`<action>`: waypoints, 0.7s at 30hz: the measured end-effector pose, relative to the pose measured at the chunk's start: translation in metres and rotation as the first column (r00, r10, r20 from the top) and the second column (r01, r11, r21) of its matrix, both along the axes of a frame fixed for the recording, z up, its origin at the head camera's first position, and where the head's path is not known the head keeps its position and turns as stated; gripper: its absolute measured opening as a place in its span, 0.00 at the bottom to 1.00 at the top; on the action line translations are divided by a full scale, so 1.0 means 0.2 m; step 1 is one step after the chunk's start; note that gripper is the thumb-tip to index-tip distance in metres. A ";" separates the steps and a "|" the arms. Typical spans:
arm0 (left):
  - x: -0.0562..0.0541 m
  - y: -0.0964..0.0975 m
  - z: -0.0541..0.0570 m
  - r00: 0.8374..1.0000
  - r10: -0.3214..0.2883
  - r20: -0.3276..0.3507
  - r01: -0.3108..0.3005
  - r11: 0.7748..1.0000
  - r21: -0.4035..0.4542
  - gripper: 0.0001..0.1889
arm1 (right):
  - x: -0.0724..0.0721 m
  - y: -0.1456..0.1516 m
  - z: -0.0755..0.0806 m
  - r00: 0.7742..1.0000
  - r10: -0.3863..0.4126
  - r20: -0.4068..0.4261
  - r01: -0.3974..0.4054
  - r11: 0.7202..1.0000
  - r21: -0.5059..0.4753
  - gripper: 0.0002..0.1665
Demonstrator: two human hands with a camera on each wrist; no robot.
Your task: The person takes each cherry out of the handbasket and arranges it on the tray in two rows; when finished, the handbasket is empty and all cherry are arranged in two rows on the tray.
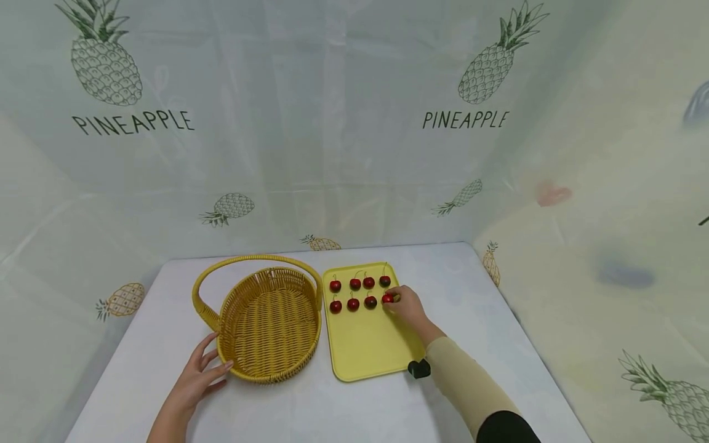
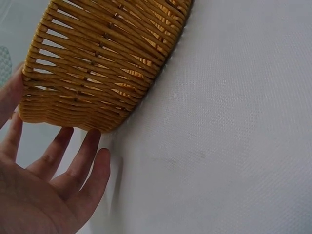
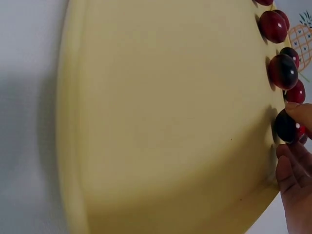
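My right hand [image 1: 408, 307] pinches a dark red cherry [image 1: 387, 298] between thumb and fingers at the right end of the nearer row on a yellow tray [image 1: 376, 344]. In the right wrist view, this cherry [image 3: 285, 126] is dark on one side and bright red on the other. Several more cherries [image 1: 352, 304] with thin stems lie in two rows on the tray's far half. Spread fingers of my left hand [image 1: 194, 380] touch the near left side of a round woven basket [image 1: 271, 374]. In the left wrist view, its fingertips [image 2: 92, 136] rest along the basket's rim.
The basket's tall handle [image 1: 257, 258] arches over its far side, and its woven floor shows bare. Tray and basket stand side by side on a white-covered table [image 1: 299, 412]. Behind hangs a pale sheet [image 1: 332, 154] printed with pineapples. A black object [image 1: 418, 368] sits by the tray's near right corner.
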State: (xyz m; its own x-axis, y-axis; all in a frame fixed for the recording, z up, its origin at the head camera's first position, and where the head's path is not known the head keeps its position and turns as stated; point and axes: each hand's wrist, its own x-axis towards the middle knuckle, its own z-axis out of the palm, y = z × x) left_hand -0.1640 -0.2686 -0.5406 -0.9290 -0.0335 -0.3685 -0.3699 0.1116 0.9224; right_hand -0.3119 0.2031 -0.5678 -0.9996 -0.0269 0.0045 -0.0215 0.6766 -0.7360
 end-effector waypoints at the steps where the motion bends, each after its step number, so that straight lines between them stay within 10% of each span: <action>1: 0.00 0.00 0.00 1.000 -0.001 0.000 0.001 1.000 0.002 0.49 | 0.00 0.00 0.00 1.000 0.001 -0.001 -0.001 1.000 0.005 0.17; 21: 0.00 -0.02 0.01 1.000 -0.017 0.015 0.018 0.999 -0.033 0.49 | 0.00 -0.01 0.03 0.999 -0.002 0.033 0.000 0.999 0.039 0.18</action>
State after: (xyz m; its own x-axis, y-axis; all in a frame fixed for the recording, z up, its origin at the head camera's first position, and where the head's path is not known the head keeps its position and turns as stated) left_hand -0.1644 -0.2726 -0.5378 -0.9239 -0.0299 -0.3814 -0.3814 0.1485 0.9124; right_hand -0.3117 0.2012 -0.5627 -0.9993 -0.0253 -0.0292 0.0029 0.7049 -0.7093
